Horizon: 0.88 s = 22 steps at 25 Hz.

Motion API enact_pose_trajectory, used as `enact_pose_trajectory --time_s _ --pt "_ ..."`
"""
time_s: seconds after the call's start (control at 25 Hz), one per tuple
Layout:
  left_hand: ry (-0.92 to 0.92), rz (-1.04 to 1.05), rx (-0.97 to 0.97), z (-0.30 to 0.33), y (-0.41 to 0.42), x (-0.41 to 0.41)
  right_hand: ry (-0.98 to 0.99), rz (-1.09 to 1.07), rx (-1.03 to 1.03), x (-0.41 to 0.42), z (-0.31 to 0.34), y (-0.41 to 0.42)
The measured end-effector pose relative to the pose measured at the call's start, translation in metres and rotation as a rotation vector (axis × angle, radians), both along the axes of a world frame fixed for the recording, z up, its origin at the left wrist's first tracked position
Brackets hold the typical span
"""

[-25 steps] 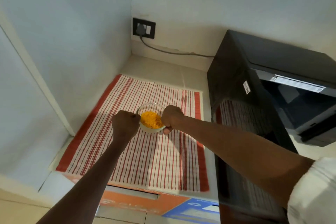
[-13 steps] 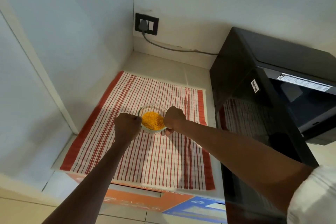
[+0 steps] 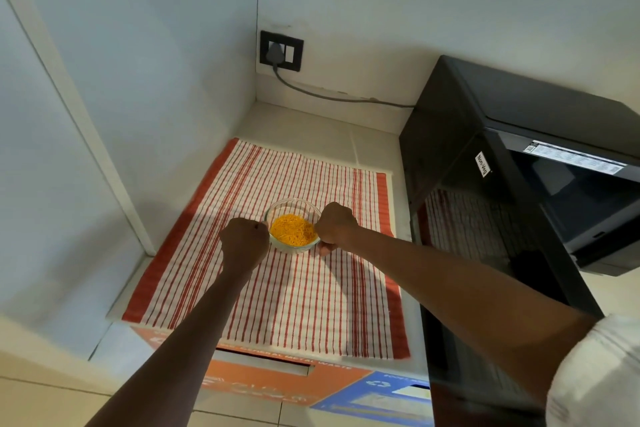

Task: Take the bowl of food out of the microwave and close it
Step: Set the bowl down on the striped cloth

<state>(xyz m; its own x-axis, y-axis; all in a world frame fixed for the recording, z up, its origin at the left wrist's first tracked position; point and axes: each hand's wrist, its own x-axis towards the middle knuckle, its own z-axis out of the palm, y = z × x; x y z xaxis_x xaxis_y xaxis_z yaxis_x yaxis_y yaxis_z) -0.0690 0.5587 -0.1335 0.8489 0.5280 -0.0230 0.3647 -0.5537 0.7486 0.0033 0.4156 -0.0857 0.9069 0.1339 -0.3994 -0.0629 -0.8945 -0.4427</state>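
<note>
Bowl held over the striped cloth, microwave door open.

Left hand (image 3: 244, 243) and right hand (image 3: 335, 226) pinch the bowl (image 3: 293, 225) rim, fingers curled tight (orange food inside), mid-cloth (image 3: 304, 305); bare stripes all round, microwave (image 3: 502, 163) well to the right.

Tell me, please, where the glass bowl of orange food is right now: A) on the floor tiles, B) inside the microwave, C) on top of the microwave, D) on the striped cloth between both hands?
D: the glass bowl sits over the striped cloth, gripped by the left hand and right hand, while the microwave stands open to the right.
</note>
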Motion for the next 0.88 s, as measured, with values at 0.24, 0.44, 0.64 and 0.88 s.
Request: enact_pose_trajectory --time_s 0.24,0.44,0.64,0.88 --pt "-0.341 0.123 0.055 0.034 -0.018 -0.02 -0.104 0.102 -0.04 0.008 0.038 -0.013" --pt "-0.641 -0.069 0.09 0.079 -0.071 -0.033 -0.383 0.35 -0.237 -0.008 0.088 -0.038" --pt "-0.559 -0.218 -0.014 0.124 -0.134 -0.041 -0.665 0.35 -0.346 -0.043 0.143 -0.084" --pt "-0.686 -0.43 -0.09 0.161 -0.189 -0.06 -0.792 0.263 -0.306 -0.096 0.184 -0.137"
